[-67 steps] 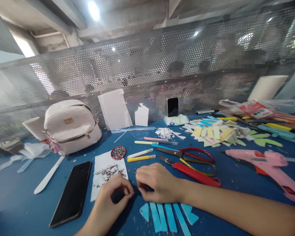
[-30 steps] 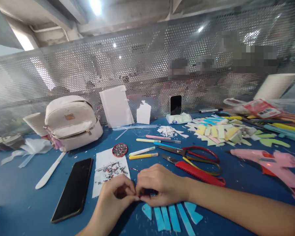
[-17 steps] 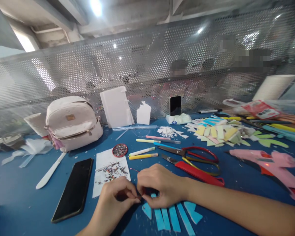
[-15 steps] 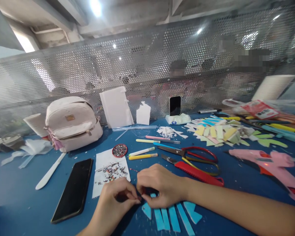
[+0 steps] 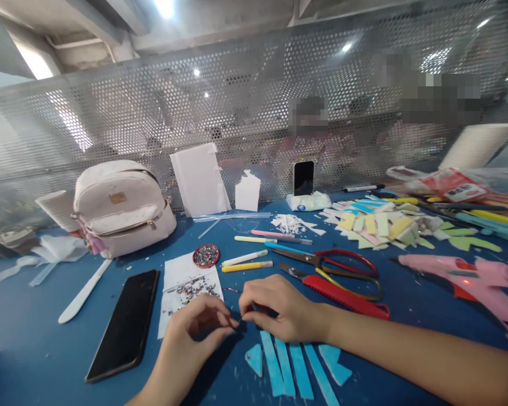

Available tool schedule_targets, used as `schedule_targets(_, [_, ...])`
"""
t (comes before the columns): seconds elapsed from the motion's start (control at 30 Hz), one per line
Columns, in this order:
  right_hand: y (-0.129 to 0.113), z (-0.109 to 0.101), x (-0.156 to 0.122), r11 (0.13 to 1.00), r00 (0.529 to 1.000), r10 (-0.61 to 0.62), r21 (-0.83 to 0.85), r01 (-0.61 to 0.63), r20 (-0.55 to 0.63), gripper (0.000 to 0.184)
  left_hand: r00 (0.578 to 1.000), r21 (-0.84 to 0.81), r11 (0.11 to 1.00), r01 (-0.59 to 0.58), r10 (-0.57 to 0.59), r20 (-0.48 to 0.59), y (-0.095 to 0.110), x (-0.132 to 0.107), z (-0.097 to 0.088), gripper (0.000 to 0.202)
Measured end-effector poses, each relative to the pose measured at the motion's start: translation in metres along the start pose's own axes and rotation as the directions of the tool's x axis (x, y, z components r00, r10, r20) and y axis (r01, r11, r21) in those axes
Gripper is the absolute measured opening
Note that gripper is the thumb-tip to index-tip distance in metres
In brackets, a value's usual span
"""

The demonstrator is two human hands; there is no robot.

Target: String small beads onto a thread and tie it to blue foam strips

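My left hand (image 5: 195, 327) is closed in a pinch, its thumb and forefinger pressed together. My right hand (image 5: 279, 304) pinches too, and the fingertips of both hands almost meet. What they hold, perhaps something thin and dark, is too small to make out. Below my right hand lie several blue strips (image 5: 298, 369), side by side, with a blue triangular piece (image 5: 254, 358) bearing a small dark dot at their left end. Beyond my left hand, a white paper sheet (image 5: 169, 318) carries scattered shiny bits, and a red-rimmed round dish (image 5: 206, 256) of similar bits sits at its top edge.
Past my right hand lie scissors (image 5: 351, 262) and a red-handled cutter (image 5: 342, 296). A pink glue gun (image 5: 461, 270) is on the right, a black phone (image 5: 125, 327) on the left. Pens (image 5: 248, 266), paper scraps (image 5: 376, 225) and a backpack (image 5: 122, 208) are farther back.
Both hands have shifted slightly up and away from the blue pieces, uncovering more of the strips. Both stay pinched, fingertips close together.
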State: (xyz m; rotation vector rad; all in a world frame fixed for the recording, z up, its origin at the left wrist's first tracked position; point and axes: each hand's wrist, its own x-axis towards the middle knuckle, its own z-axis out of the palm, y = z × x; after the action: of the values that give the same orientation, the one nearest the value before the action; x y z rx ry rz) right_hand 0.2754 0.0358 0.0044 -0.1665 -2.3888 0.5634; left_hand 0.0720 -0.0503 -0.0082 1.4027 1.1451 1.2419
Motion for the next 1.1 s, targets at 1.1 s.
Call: schedule_targets(1.1, [0.0002, 0.0025, -0.0011, 0.996, 0.998, -0.044, -0.074, 0.039, -0.055, 0.01, 1.0, 0.016, 1.0, 0.002, -0.002, 0.013, -0.0021, -0.0004, -0.0024, 0.016])
